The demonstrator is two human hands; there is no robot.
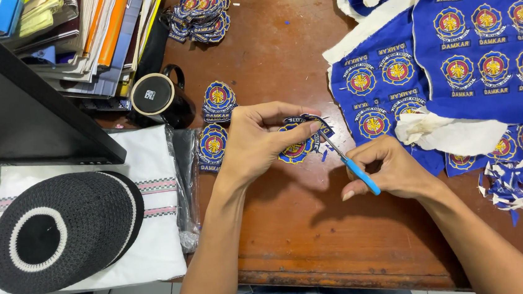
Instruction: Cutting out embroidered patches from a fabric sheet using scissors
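Pinching a light, floppy embroidered patch (296,147) by its edge in the left hand (255,142) just above the wooden table (292,225), right hand (388,171) clamped around blue-handled scissors (351,165), probably fraying easily.

We reach both bare forearms up from the lower edge, converging at centre. Our left hand (255,142) arches palm-down, thumb and fingertips pinched together. Our right hand (386,171) curls into a loose fist, knuckles up, just beside the left.
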